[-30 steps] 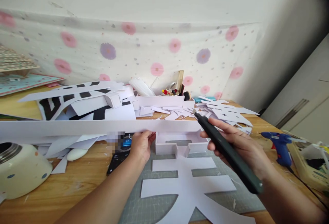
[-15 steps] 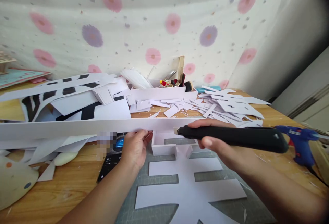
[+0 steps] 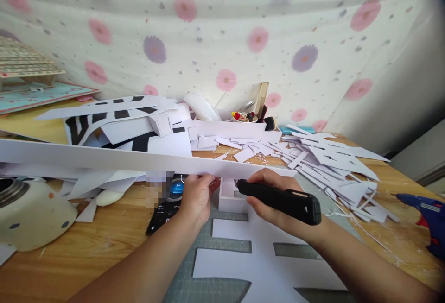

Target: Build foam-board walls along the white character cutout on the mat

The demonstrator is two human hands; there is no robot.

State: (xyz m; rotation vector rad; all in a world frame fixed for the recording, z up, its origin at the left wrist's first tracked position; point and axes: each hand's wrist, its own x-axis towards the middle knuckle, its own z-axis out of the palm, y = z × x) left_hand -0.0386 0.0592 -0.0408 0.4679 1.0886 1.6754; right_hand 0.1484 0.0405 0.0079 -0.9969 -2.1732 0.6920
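My left hand [image 3: 198,196] pinches the lower edge of a long white foam-board strip [image 3: 114,158], which reaches past the left side of the view. In my right hand [image 3: 274,192] is a black utility knife [image 3: 281,201], its tip pointing left at the strip's lower edge; whether the blade touches the board I cannot tell. Just below the strip sits a small white open box [image 3: 232,205], partly covered by the knife and my right hand. Nearer to me, a white cut-out piece with side arms [image 3: 264,256] lies flat on the green cutting mat [image 3: 184,266].
White scraps [image 3: 320,154] are heaped at the back right. A blue glue gun [image 3: 427,215] lies at the right edge. On the left are a phone [image 3: 162,212], a spotted cream pot [image 3: 38,219] and black-striped white sheets [image 3: 121,127]. A white tray of tools [image 3: 232,129] stands behind.
The knife has swung so its handle points more toward me, its tip staying by the strip. The strip now slants, its left end higher. The view has turned left.
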